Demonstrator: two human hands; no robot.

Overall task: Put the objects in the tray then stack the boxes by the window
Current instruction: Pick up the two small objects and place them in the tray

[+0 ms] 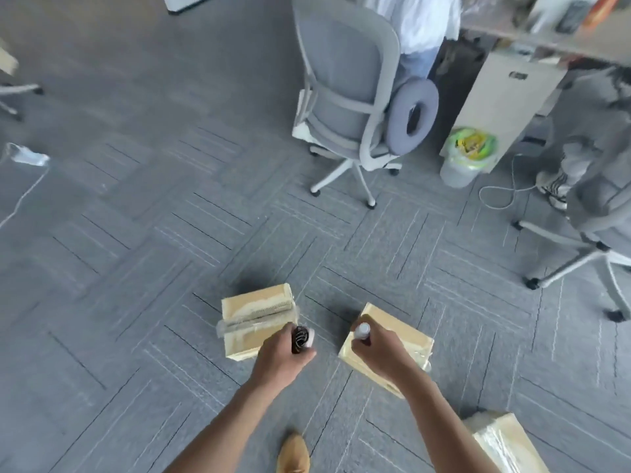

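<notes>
Both hands [285,356] [379,349] grip small bottles [301,339] [362,332] above two taped boxes [256,315] [406,339].

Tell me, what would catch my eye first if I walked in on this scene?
Two bare arms reach down over the grey carpet: the left hand grips a small dark bottle, the right hand a white-capped one. Below them lie two taped cardboard boxes, with a third at the bottom right. Behind stands an empty grey office chair with a ring cushion.

Tan boxes [257,317], grey line-patterned carpet [136,233], pale grey chair [345,97], tan shoe [294,454].
</notes>
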